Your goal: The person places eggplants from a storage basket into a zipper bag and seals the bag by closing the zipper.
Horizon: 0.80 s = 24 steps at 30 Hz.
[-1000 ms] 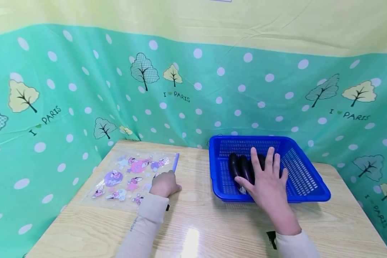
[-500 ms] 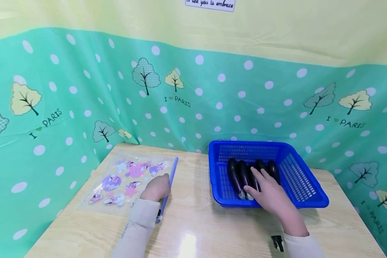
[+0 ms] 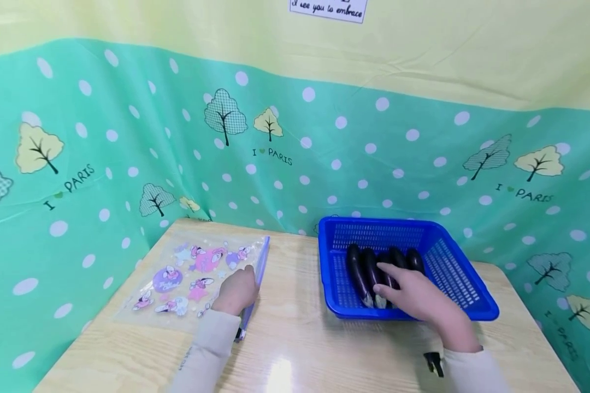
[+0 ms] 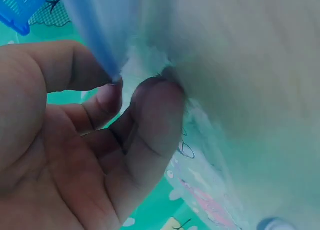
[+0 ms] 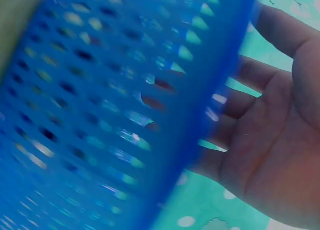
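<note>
While left fingers (image 4: 157,117) apparently pinch the bag (image 3: 192,275), right fingers (image 3: 392,271) spread.

Bag (image 3: 192,278) on left of table (image 3: 305,338), basket (image 3: 455,278) on right, eggplants (image 3: 370,268) in it, curtain (image 3: 319,120) behind

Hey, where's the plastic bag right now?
In the head view, the bag lies on the left side of the table, left of the blue basket, with the left hand at its right edge.

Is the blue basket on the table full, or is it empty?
Neither: dark eggplants lie side by side in the blue basket, but its bare mesh bottom shows beside them.
</note>
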Tool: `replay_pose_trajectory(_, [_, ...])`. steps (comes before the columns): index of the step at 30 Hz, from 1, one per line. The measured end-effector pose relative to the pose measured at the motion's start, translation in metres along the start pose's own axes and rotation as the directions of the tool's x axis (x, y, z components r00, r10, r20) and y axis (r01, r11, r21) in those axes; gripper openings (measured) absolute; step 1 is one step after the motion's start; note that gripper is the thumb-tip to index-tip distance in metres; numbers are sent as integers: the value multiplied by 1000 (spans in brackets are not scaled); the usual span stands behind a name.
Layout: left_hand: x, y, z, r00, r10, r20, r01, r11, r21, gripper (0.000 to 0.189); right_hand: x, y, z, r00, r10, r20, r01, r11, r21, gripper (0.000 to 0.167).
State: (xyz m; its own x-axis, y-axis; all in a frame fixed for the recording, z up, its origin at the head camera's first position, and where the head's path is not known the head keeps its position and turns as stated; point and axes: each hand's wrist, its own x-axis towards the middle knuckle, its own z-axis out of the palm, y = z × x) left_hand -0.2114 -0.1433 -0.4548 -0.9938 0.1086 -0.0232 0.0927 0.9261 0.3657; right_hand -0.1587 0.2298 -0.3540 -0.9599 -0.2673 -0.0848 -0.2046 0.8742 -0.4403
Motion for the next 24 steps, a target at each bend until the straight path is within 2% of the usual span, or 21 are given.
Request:
replay_pose_trajectory(4, [-2, -3, 0, 999, 21, -29, -21, 1000, -15, 25, 12, -10, -21, 999, -17, 49, 19, 999, -36, 63])
replay_pose_trajectory(8, [-4, 0, -3, 1000, 23, -15, -24, 999, -43, 27, 32, -16, -30, 994, -33, 103, 46, 991, -125, 56])
replay_pose_trajectory(11, [-5, 1, -8, 1000, 14, 15, -13, 998, -68, 33, 53, -17, -29, 986, -7, 167, 39, 981, -190, 53])
replay_pose_trajectory(16, [-7, 1, -11, 998, 15, 61, -9, 995, -100, 38, 85, -15, -24, 959, 55, 280, 14, 970, -241, 55])
replay_pose_trajectory(21, [-7, 0, -8, 998, 14, 54, -8, 994, -105, 40, 110, -11, -18, 935, 118, 334, -25, 962, -270, 55])
replay_pose_trajectory(24, [-7, 0, -6, 999, 10, 49, -5, 994, -108, 41, 120, -9, -14, 918, 175, 356, -75, 958, -277, 47])
